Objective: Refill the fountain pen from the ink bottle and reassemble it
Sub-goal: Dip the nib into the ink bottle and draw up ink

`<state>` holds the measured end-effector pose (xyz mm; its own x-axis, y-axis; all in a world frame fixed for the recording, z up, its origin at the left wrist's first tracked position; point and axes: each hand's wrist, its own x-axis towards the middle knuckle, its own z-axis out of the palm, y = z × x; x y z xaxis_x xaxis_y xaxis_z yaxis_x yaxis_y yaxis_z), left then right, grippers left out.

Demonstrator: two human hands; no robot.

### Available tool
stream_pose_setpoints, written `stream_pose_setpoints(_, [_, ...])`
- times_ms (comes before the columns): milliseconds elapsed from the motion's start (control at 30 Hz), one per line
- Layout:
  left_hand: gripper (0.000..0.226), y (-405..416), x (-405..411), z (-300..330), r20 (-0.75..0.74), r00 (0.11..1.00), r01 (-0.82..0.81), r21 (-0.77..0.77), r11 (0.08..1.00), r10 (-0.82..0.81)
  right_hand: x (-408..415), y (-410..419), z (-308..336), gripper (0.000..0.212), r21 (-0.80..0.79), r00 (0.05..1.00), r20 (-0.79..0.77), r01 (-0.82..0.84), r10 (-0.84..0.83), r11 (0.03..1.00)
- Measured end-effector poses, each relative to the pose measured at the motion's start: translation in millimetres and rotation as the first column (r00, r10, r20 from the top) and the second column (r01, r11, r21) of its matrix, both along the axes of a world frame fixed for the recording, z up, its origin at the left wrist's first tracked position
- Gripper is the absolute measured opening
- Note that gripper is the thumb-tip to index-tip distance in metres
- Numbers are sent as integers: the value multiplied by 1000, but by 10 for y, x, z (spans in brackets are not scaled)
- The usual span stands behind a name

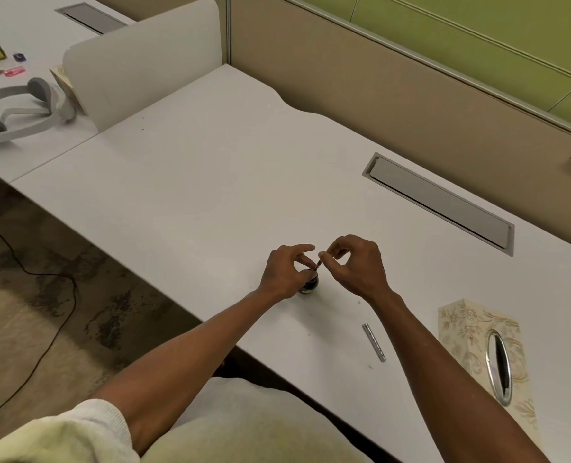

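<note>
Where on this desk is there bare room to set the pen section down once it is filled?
Bare desktop runs from the hands to the white divider, and between the hands and the cable tray. Crowded: the ink bottle, gripped by the left hand, and the near right, with the pen barrel and tissue box.

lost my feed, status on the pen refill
Left grip steadying ink bottle. Right grip pinching pen section at bottle mouth. Barrel loose on desk. Nothing in the way.
</note>
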<state>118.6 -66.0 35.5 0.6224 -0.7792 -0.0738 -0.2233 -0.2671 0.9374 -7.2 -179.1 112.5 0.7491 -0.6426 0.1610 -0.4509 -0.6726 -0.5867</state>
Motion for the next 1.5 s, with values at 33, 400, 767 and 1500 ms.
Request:
stream_pose_setpoints(33, [52, -2, 1, -2, 2, 1000, 2, 3, 1000, -2, -3, -1, -4, 12, 7, 1000, 4, 2, -2, 1000])
stream_pose_setpoints(400, [52, -8, 2, -8, 21, 1000, 18, 5, 1000, -18, -2, -10, 2, 15, 0, 1000, 3, -5, 5, 1000])
stream_pose_setpoints(767, [53, -7, 4, -14, 13, 1000, 15, 4, 1000, -15, -7, -12, -14, 11, 0, 1000, 5, -5, 5, 1000])
stream_pose_setpoints(1500, [53, -21, 3, -41, 5, 1000, 17, 8, 1000, -17, -4, -25, -49, 8, -12, 1000, 21, 5, -5, 1000])
